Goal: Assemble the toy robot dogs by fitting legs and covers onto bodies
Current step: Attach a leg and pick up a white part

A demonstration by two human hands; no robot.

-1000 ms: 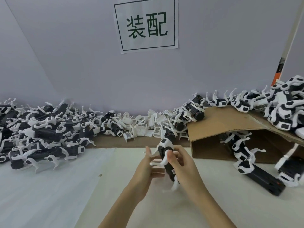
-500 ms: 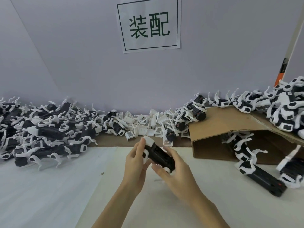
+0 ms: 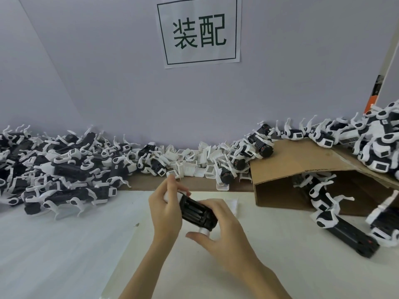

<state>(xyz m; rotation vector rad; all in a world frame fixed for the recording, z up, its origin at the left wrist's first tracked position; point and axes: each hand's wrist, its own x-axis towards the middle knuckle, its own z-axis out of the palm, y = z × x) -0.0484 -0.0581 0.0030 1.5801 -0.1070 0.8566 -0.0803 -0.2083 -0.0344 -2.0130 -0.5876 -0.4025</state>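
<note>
The body (image 3: pixel 197 214) is now turning battery-side up; left hand (image 3: pixel 166 210) and right hand (image 3: pixel 218 229) are both gripping it; legs below it risk snagging.

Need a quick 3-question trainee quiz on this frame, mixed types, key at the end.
1. True or false: both hands, the left hand and the right hand, grip the same black toy dog body.
2. Where do the loose white covers lie? A) inside the cardboard box B) along the wall between the two heaps of dogs C) under the wall sign, taped up
3. Fill in: the open side of the held body shows a ribbed black ____ compartment.

Key: 1 true; 2 B; 3 battery (judged from its shape).
</note>
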